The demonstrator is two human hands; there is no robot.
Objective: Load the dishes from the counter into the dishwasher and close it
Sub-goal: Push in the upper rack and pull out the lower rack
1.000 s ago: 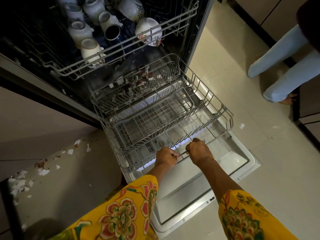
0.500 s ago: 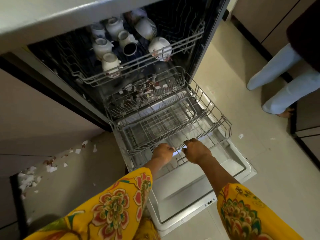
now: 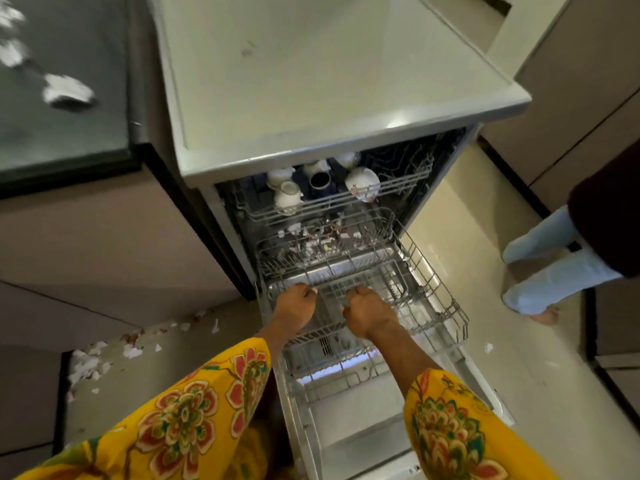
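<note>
Head view looks straight down on the open grey dishwasher [image 3: 346, 143], and both hands are deep in its grey wire lower rack [image 3: 429, 289], which sits pulled out over the lowered dishwasher door [image 3: 363, 427]. Left hand [image 3: 294, 306] has its grip curled closed around the rack's wires at the near left; right hand [image 3: 369, 313] is just beside it, its grip also curled round the wires. Yellow floral sleeves [image 3: 180, 414] fill the bottom edge. Up above, the grey wire upper rack [image 3: 398, 187] carries white ceramic cups [image 3: 287, 199], a dark blue cup [image 3: 320, 183] and a white patterned bowl [image 3: 362, 183], all tipped over. Behind the hands, small things lie in the back of the lower rack, too blurred to name. Off to the left, a dark surface [image 3: 62, 98] holds a blurred white dish [image 3: 67, 93]. White fragments [image 3: 93, 362] litter the beige floor [image 3: 519, 393] by the cabinet. On the right, a second person's legs in light trousers [image 3: 550, 268] stand on that floor.
</note>
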